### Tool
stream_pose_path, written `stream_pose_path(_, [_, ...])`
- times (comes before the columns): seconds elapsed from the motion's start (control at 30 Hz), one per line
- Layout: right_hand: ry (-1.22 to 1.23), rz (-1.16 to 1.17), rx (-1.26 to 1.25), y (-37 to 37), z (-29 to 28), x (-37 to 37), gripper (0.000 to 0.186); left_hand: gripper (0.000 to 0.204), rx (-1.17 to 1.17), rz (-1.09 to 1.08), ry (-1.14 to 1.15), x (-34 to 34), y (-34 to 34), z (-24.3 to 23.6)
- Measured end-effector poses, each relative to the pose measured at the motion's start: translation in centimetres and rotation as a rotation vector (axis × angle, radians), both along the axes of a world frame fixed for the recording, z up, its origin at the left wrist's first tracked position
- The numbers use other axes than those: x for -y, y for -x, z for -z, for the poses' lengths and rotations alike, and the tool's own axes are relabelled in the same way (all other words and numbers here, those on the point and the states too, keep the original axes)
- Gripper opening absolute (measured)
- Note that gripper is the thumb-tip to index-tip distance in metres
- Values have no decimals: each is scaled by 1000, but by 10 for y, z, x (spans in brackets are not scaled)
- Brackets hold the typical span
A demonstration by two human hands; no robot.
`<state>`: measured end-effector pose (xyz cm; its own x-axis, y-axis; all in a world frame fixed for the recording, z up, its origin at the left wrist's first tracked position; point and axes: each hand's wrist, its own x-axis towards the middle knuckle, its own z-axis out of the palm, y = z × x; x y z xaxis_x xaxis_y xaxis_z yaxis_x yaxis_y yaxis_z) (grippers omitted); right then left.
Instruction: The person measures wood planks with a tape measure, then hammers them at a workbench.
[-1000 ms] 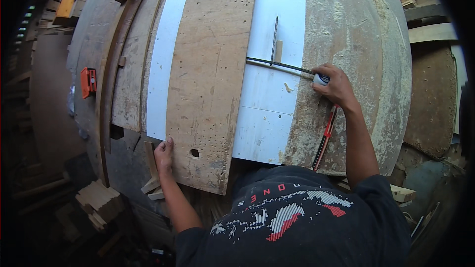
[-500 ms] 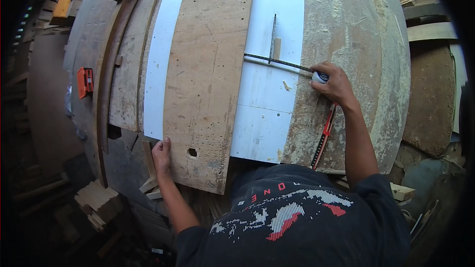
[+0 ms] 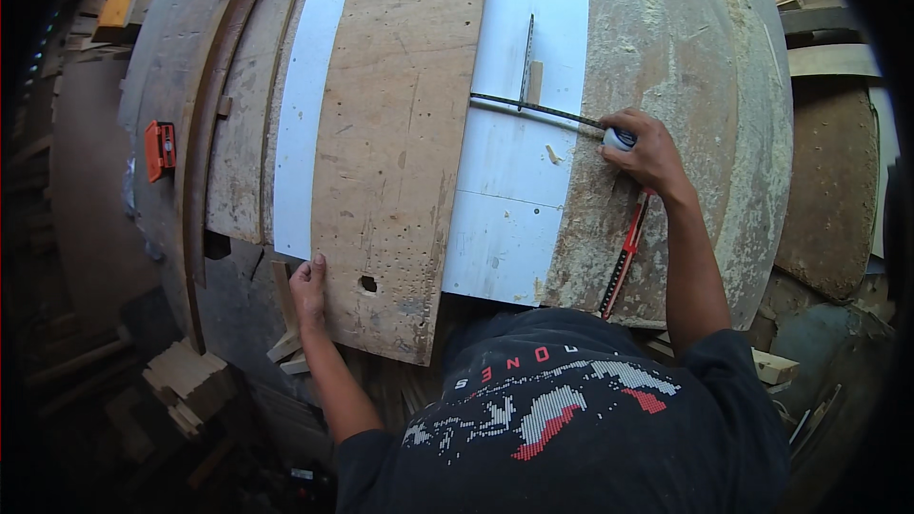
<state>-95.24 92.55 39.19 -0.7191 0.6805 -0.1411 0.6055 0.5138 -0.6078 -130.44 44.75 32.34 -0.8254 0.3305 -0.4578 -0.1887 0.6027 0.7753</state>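
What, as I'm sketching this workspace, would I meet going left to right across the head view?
Orange case, left hand, holed wooden board, black measuring-tape blade, right hand, brown panel.

- Left forearm (image 3: 337, 371), bare, slanting forward and leftward from the elbow
- Left wrist (image 3: 312, 326), near straight, in line with the forearm
- Left hand (image 3: 306, 292), low and close to the torso; thumb (image 3: 318, 268) pointing forward, the other digits bent and partly hidden
- Right forearm (image 3: 700, 271), bare, reaching forward with a slight leftward lean
- Right wrist (image 3: 678, 195), angled inward, turning toward the body's midline
- Right hand (image 3: 651, 148), farther forward than the left; back upward, fingers (image 3: 628, 120) curled in a grip
- Torso (image 3: 562, 409), clothed, lower centre, between the two arms
- Hands, the pair: well apart
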Motion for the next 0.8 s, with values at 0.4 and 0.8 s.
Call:
stream_pose_path(0.4, [14,20,38,2,0,1,38,40,41,13,7,11,7,12])
stream_pose_path(0.8, [-9,27,30,3,1,2,39,46,-67,36,21,-6,-5,-2])
